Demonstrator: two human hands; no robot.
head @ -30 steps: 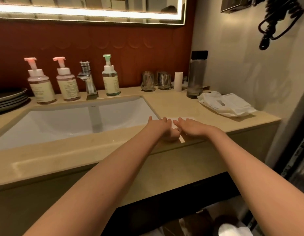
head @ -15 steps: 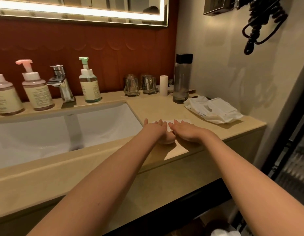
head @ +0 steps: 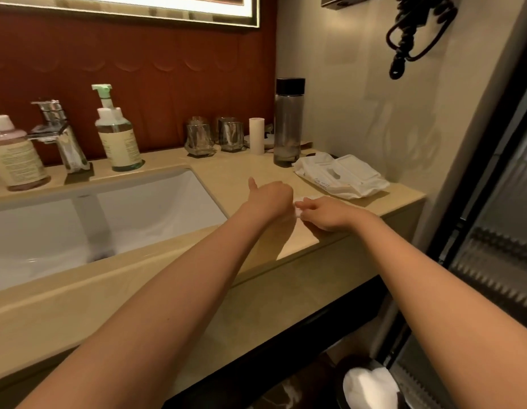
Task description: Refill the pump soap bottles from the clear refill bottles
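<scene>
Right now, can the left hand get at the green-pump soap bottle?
Probably yes: only bare counter and the sink lie between the left hand and the green-pump soap bottle; nothing stands in the way.

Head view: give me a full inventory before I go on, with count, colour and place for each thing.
green pump bottle: 1, green top, right of tap
pink pump bottle: 1, pink, left edge, cut off
tap: 1, chrome, behind sink
sink: 1, white, left of hands
glasses: 2, clear, counter back
tube: 1, white, right of glasses
dark bottle: 1, grey, black cap, by wall
packet: 1, white, counter's right end
sheet: 1, white, between hands
cord: 1, black, coiled on wall
counter: 1, beige
left hand: 1, fingers curled, thumb out, beside sheet
right hand: 1, fingertips at sheet
</scene>
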